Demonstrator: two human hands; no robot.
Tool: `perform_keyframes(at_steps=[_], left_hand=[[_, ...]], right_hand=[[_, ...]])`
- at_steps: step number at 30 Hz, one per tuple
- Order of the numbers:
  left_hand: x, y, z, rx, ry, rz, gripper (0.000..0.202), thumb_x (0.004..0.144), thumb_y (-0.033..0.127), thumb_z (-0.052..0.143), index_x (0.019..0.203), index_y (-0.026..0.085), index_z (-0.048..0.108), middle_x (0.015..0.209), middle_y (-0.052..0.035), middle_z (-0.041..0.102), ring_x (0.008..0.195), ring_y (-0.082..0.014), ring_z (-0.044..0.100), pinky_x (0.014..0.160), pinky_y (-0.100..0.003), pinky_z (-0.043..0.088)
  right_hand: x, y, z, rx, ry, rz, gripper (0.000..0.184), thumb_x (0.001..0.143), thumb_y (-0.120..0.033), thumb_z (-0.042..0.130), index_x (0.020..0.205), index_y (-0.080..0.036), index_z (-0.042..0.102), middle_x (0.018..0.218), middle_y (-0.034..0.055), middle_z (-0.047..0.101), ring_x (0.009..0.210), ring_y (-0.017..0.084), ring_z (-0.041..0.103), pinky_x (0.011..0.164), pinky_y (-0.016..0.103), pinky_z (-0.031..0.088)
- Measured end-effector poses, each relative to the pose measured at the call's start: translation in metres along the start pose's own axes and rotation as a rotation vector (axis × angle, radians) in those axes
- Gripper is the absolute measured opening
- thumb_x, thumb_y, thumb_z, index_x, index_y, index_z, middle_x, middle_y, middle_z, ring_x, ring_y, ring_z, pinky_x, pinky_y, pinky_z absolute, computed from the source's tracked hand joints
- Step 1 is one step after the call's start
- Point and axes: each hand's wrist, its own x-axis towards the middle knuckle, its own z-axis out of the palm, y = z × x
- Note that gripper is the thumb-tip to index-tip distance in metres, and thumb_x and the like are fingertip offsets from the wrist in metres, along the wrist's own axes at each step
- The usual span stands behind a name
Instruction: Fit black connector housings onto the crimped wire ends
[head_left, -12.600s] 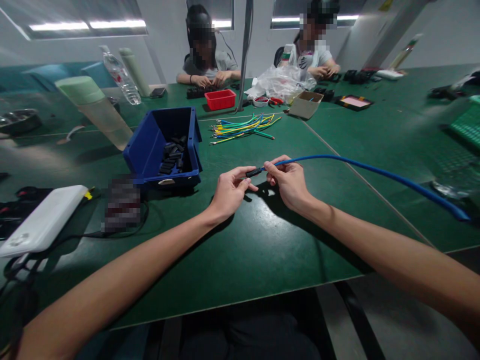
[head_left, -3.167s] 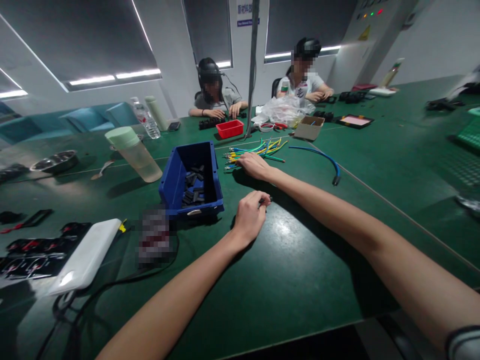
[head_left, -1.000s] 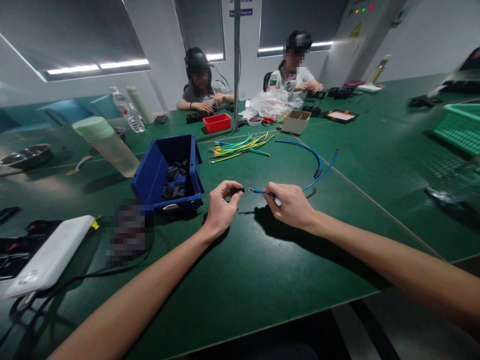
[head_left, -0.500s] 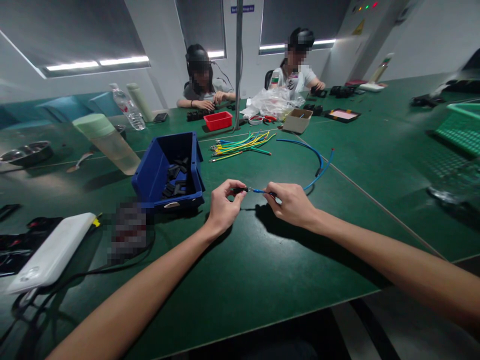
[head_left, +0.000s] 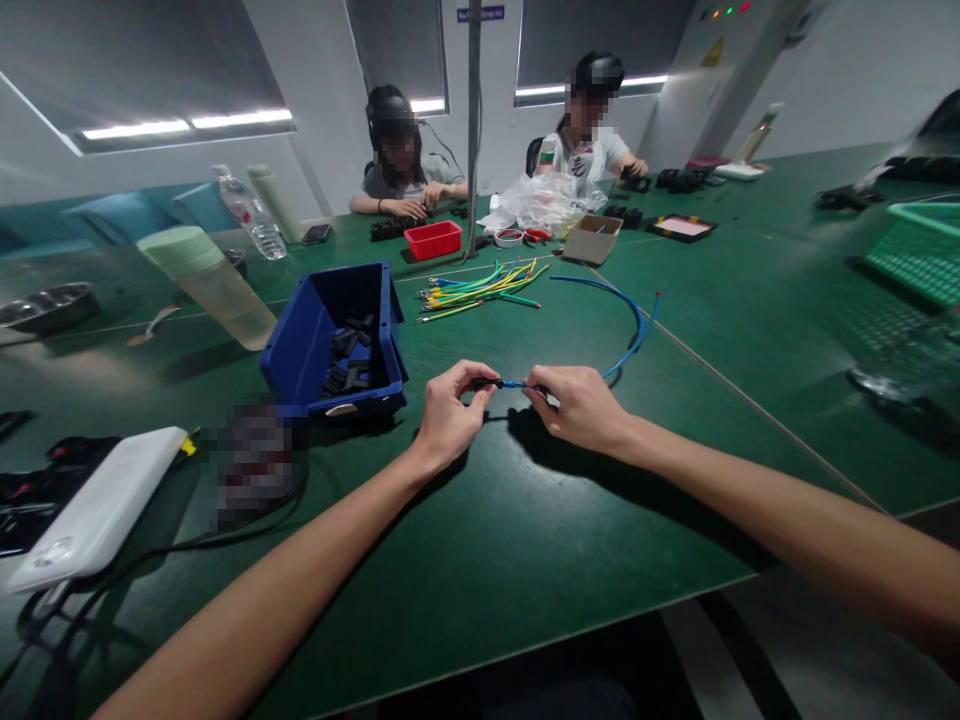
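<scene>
My left hand (head_left: pixel 448 410) pinches a small black sleeve (head_left: pixel 486 383) between thumb and forefinger. My right hand (head_left: pixel 574 403) pinches the near end of a thin blue wire (head_left: pixel 632 346), whose tip sits at the sleeve's mouth. The wire runs back and to the right above the green table (head_left: pixel 525 520). Behind it lies another blue wire (head_left: pixel 600 288), curved. A blue bin (head_left: pixel 304 340) with several black sleeves stands left of my hands. A bundle of green, yellow and blue wires (head_left: pixel 484 285) lies beyond.
Two people sit at the far side with a red tray (head_left: pixel 433 240), a cardboard box (head_left: pixel 592 238) and plastic bags (head_left: pixel 540 200). A tumbler (head_left: pixel 206 285) and bottles stand at the left. A white power bank (head_left: pixel 97 505) with cables lies near left. A green basket (head_left: pixel 919 255) is at the right.
The wire tip and the black sleeve have closed together; a second ago a gap lay between them. Earlier my right hand took this wire from the bundle.
</scene>
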Motion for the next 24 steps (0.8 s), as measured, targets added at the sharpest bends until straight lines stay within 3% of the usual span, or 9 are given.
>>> perform_keyframes(at_steps=[13, 24], left_hand=[[-0.0017, -0.0029, -0.0013, 0.105, -0.039, 0.062, 0.012, 0.082, 0.015, 0.06, 0.09, 0.019, 0.067, 0.091, -0.0056, 0.071, 0.086, -0.0175, 0.067, 0.083, -0.032, 0.053], [0.0025, 0.0038, 0.0011, -0.216, -0.069, -0.189, 0.012, 0.072, 0.018, 0.071, 0.083, 0.015, 0.066, 0.087, -0.0063, 0.073, 0.08, -0.0155, 0.068, 0.079, -0.031, 0.055]], right_hand=[[0.0006, 0.0036, -0.0013, 0.03, -0.064, -0.012, 0.012, 0.087, -0.021, 0.048, 0.083, -0.018, 0.059, 0.067, 0.0033, 0.062, 0.055, 0.014, 0.048, 0.056, 0.026, 0.026], [0.0024, 0.0017, -0.0041, 0.031, -0.121, -0.006, 0.009, 0.086, -0.02, 0.048, 0.082, -0.019, 0.057, 0.067, 0.0027, 0.061, 0.055, 0.014, 0.047, 0.056, 0.027, 0.026]])
